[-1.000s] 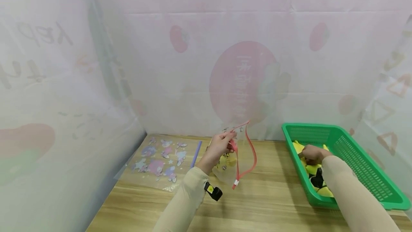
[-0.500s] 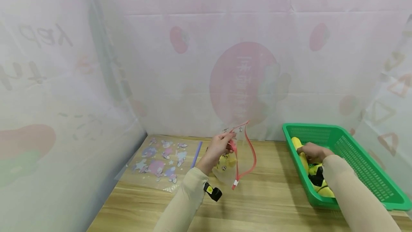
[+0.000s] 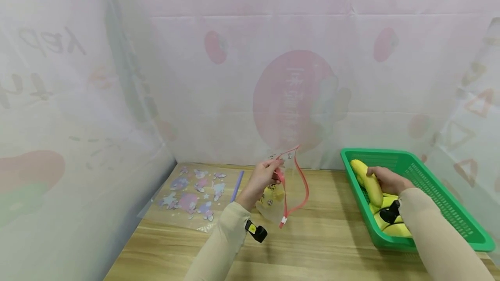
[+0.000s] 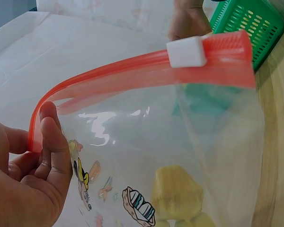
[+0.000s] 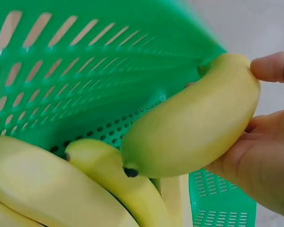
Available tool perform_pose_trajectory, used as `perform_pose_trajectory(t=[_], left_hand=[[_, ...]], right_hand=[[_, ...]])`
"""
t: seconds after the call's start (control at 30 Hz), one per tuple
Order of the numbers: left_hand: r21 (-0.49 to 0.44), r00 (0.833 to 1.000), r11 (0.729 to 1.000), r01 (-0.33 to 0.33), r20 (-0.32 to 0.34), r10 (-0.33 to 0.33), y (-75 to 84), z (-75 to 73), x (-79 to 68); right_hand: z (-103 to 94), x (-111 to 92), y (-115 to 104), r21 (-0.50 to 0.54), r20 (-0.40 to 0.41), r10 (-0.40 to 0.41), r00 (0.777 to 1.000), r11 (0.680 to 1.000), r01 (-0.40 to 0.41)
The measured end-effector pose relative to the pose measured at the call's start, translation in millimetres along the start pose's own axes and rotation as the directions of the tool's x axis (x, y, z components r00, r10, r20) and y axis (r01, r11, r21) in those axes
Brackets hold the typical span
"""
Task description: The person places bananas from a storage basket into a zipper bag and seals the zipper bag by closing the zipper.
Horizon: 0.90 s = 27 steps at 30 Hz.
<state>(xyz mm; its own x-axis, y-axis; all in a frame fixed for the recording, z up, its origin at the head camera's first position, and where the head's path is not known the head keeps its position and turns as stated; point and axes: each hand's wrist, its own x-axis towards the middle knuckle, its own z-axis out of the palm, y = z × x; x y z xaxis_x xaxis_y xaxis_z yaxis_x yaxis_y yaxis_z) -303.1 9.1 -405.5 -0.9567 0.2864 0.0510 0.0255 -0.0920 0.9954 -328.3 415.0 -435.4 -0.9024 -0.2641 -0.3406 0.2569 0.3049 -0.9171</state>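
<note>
Since half a second ago, the right hand (image 3: 388, 180) has raised a yellow banana (image 5: 194, 123) off the others, while the left hand (image 3: 262, 180) has kept its place. Thumb and fingers of the right hand are clamped on one end of this banana, which hangs tilted by the left wall of the green basket (image 3: 433, 198); more bananas (image 5: 47, 179) lie beneath it in the basket. Left of the basket, the left hand pinches the red edge of a clear bag (image 4: 151, 142), its mouth apart, something yellow (image 4: 177, 191) showing through. Farther left of the basket, a printed sheet-like bag (image 3: 191, 196) with a purple strip (image 3: 237, 185) lies flat on the tabletop (image 3: 320, 237).
</note>
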Motion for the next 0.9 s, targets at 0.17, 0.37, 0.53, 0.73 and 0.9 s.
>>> perform_pose_trajectory(t=[0.17, 0.37, 0.53, 0.73, 0.9], left_hand=[[-0.004, 1.0, 1.0, 0.006, -0.003, -0.006, 0.4, -0.4, 0.0], [-0.017, 1.0, 1.0, 0.015, -0.008, -0.015, 1.3, -1.2, 1.3], [-0.017, 1.0, 1.0, 0.008, -0.012, -0.008, 2.2, -2.0, 0.6], [-0.026, 1.0, 1.0, 0.004, -0.01, -0.004, 3.1, -1.6, 0.5], [-0.025, 1.0, 1.0, 0.011, -0.003, -0.011, 0.4, 0.1, 0.8]], right_hand=[[-2.7, -3.2, -2.1, 0.113, 0.047, -0.038, 0.998, 0.993, 0.032], [-7.5, -8.7, -6.9, 0.251, 0.093, -0.12, 0.988, 0.964, 0.094], [-9.3, -19.5, -16.6, 0.415, 0.078, -0.174, 0.982, 0.901, 0.126], [-4.9, -27.2, -29.3, 0.556, 0.083, -0.206, 0.975, 0.821, 0.126], [6.3, -31.5, -32.2, 0.644, 0.133, -0.265, 0.955, 0.755, 0.12]])
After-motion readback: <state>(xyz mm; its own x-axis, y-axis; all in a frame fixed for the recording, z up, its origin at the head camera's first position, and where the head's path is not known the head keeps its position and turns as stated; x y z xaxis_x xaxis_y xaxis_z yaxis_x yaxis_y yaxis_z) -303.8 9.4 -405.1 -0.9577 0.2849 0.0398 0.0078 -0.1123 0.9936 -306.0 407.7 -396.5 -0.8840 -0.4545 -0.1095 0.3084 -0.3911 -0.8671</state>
